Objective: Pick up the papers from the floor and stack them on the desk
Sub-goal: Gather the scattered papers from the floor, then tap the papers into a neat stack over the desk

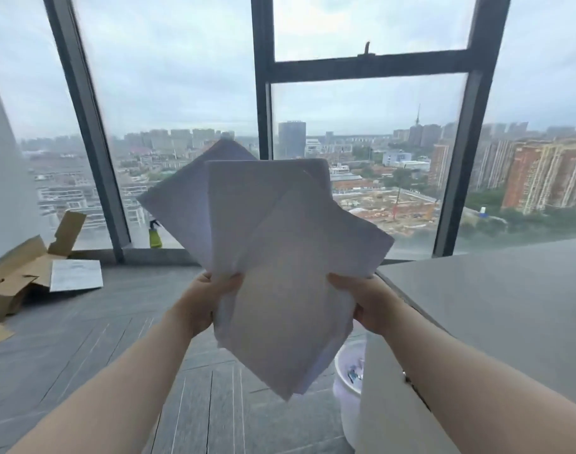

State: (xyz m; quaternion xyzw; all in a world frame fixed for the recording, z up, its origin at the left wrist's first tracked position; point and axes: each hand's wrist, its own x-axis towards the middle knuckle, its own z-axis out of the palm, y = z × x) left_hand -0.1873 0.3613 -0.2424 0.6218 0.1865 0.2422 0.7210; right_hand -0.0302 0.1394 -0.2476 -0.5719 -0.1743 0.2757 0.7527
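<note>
White papers (pixel 273 257) fan out unevenly in mid-air before the window (pixel 362 65), corners splayed — the left hand (pixel 203 299) pinches their left edge, the right hand (pixel 362 301) their right, each grip clenched on the sheets. The grey counter (pixel 493 306) lies just right, its near edge beside the right wrist, its top mostly bare. Open floor (pixel 83 355) spreads left toward cardboard (pixel 18 273). No writing is legible.

The loose white paper sheets (pixel 273 257) look thin, matt and slightly translucent against the light. The grey desk top (pixel 496 309) is smooth and matt, perhaps laminate. Brown corrugated cardboard pieces (pixel 14 273) lie rough-edged on the grey wood-grain floor planks (pixel 83 348).
</note>
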